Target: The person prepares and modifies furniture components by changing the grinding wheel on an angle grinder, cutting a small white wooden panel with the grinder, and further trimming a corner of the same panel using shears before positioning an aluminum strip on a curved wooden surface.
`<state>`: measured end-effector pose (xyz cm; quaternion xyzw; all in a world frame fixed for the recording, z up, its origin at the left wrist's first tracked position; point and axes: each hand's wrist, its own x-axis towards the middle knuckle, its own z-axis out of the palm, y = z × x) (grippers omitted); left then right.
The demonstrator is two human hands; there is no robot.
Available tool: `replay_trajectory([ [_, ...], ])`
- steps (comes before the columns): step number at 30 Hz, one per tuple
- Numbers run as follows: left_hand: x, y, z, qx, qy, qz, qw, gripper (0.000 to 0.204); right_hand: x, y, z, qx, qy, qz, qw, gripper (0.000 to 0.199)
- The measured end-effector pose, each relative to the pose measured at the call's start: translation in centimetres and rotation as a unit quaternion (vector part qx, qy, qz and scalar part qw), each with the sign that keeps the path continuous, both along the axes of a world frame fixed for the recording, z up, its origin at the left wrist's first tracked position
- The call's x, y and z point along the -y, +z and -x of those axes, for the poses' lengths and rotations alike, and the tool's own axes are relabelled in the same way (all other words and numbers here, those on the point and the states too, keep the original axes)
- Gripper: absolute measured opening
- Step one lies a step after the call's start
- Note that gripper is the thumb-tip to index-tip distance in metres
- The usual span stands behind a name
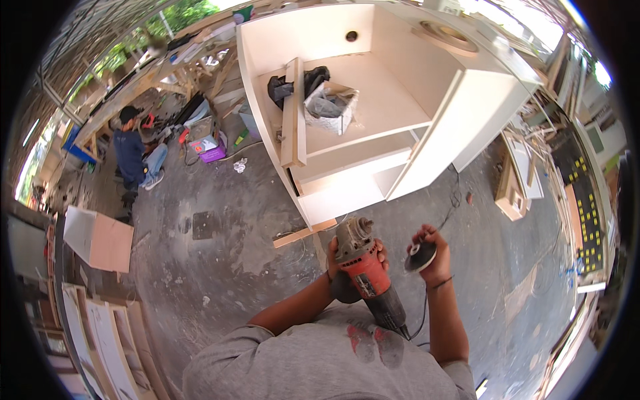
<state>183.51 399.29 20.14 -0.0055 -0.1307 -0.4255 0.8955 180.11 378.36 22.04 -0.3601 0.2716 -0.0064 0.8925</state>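
Observation:
An angle grinder [369, 270] with a red and black body lies against my left forearm, its bare spindle pointing up and away from me. My left hand [333, 257] is wrapped round the grinder near its head, with fingertips showing on the far side. In my right hand [435, 257] is a round backing pad [421, 256], dark with a pale face, gripped by its edge to the right of the grinder. The pad and the spindle are apart. A black cord [424, 313] runs from the grinder's rear end past my right forearm.
A large white cabinet carcass [400, 80] stands ahead, with a wooden beam [293, 113] and a white box [331, 110] in it. A wood strip [305, 233] lies on the floor [220, 280]. Another person [133, 150] sits at far left. A pinkish box [100, 239] stands left.

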Motion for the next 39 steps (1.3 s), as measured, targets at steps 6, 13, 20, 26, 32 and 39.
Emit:
replay_trajectory([
  [6,3.5,-0.2,-9.1,-0.003,0.098,-0.005,0.995,0.089,2.1,0.4,-14.8,0.061,0.003,-0.096,0.994,0.032],
  [13,3.8,0.0,-15.6,0.011,0.17,0.023,0.985,0.087,4.6,0.3,-28.6,0.119,0.016,0.023,0.993,0.036],
  [20,3.8,-0.3,-18.5,-0.015,0.263,0.016,0.965,0.087,5.9,-4.1,-42.7,0.237,0.051,0.282,0.928,0.035],
  [26,4.1,0.6,-18.8,-0.053,0.308,-0.001,0.95,0.088,6.0,-5.4,-43.9,0.242,0.098,0.498,0.827,0.033],
  [32,6.0,1.0,-19.2,-0.084,0.315,-0.008,0.945,0.085,10.5,-5.6,-42.8,0.304,0.164,0.719,0.603,0.024],
  [39,7.2,1.0,-20.1,-0.104,0.335,-0.023,0.936,0.088,6.6,1.4,-37.6,0.316,0.108,0.655,0.677,0.022],
])
